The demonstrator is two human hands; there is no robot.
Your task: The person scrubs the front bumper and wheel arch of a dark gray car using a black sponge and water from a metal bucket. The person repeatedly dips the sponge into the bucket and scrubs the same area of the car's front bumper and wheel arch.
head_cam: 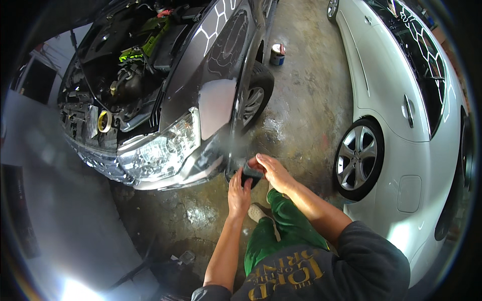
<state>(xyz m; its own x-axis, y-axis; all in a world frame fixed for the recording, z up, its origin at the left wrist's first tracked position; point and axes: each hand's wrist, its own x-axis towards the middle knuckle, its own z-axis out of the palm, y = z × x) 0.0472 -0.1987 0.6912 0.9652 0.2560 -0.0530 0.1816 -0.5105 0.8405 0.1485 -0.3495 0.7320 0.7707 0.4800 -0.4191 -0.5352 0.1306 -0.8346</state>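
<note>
Both hands meet in front of me around a dark grey, curved piece (253,172) that looks like a folded sheet of sandpaper. My left hand (239,192) grips its left side between fingers and thumb. From the right, my right hand (274,174) pinches the upper edge with bent fingers. Just beyond them is the front corner of a dark car with its hood up. Its fender carries a dull, pale pinkish patch (216,107) above the clear headlight (163,150). More dull marks show on the front bumper (203,169).
A white car (391,150) stands close on my right. A paint can (277,54) sits on the wet concrete floor (301,94) by the dark car's front wheel (258,96). A roll of tape (104,121) rests at the engine bay's front. A bright lamp (81,291) shines lower left.
</note>
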